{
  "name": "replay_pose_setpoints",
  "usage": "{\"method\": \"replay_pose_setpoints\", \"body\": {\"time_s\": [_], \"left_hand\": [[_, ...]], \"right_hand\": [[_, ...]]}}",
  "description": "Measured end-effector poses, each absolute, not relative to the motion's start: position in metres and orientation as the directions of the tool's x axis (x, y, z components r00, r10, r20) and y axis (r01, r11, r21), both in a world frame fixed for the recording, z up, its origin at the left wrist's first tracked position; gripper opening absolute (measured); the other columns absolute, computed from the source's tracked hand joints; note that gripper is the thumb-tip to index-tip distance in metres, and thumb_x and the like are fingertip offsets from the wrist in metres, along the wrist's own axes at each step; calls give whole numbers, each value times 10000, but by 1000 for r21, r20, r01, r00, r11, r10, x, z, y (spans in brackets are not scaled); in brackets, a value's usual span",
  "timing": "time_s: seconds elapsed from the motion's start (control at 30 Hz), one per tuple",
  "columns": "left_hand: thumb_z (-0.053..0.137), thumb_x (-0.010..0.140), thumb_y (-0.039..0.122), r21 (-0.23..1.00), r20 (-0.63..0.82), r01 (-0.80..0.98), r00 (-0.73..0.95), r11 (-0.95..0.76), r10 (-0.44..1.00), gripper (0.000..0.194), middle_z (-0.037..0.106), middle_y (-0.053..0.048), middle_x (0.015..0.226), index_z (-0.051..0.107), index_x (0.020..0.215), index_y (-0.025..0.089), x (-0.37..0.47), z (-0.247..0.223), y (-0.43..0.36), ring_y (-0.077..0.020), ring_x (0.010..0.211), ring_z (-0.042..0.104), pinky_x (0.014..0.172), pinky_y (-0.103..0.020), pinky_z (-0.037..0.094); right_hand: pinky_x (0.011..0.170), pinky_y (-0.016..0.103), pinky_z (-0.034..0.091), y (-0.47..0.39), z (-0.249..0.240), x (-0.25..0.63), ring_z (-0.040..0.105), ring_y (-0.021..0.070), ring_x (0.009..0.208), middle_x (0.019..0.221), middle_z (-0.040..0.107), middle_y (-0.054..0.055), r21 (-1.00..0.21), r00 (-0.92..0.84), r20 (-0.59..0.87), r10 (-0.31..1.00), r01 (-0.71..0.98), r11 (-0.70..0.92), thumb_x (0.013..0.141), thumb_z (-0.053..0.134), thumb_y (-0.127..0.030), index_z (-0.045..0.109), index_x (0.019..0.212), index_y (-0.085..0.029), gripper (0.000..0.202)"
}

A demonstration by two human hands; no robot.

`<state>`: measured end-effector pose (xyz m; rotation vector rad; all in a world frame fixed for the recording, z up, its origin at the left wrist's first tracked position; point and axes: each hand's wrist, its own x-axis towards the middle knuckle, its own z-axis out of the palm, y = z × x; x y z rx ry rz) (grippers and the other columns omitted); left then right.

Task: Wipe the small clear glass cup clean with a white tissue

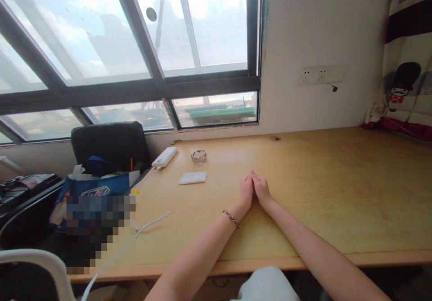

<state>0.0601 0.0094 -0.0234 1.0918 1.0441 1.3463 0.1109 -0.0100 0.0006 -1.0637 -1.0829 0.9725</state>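
Observation:
My left hand (245,194) and my right hand (262,190) rest on the wooden desk (337,188), palms pressed together with fingertips touching. Neither hand holds anything. A beaded bracelet (231,218) circles my left wrist. Nearest to the hands, to the far left, lie a white folded cloth (192,177) and a small glass ashtray (199,156).
A white power bank (164,157) with a cable (151,223) lies at the desk's left end. A blue bag (94,188) sits on a black chair (110,143) to the left. A window and a wall socket (317,75) are behind. Patterned fabric (405,80) hangs at far right.

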Motion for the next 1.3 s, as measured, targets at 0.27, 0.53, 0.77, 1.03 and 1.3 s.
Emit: {"method": "replay_pose_setpoints", "body": {"time_s": [0.27,0.53,0.77,1.03,1.3], "left_hand": [[453,695,281,980,97,-174,-31,-101,995,219,517,-15,563,527,552,133,59,-19,8,-114,563,432,545,-228,354],[433,706,296,980,93,-175,-15,-94,996,248,457,7,521,481,520,139,59,-16,7,-95,518,373,495,-215,313],[435,702,306,979,80,-186,-12,-81,997,249,461,2,516,499,530,137,58,-10,4,-103,530,374,502,-219,313],[447,694,315,978,73,-194,-16,-75,997,252,446,6,506,486,515,143,58,-10,3,-99,520,366,499,-219,310],[456,691,337,978,61,-198,-15,-63,998,258,453,9,512,487,528,139,59,-17,8,-98,523,376,503,-217,314]], "right_hand": [[462,228,357,-9,0,111,488,139,504,476,546,21,-973,193,194,962,-86,214,701,433,-566,558,515,-146,475],[456,217,342,-6,-7,111,446,115,470,439,496,-6,-970,193,194,962,-110,217,716,453,-511,530,499,-149,429],[451,216,337,-7,-5,110,445,118,468,420,472,-13,-972,186,179,966,-117,203,712,464,-508,514,495,-154,418],[435,220,342,-9,-2,110,451,125,468,420,479,-1,-974,184,189,964,-88,208,704,445,-540,538,504,-153,446],[450,227,357,-6,-7,111,465,129,474,452,522,9,-972,191,196,962,-88,216,690,448,-561,556,522,-145,461]]}}
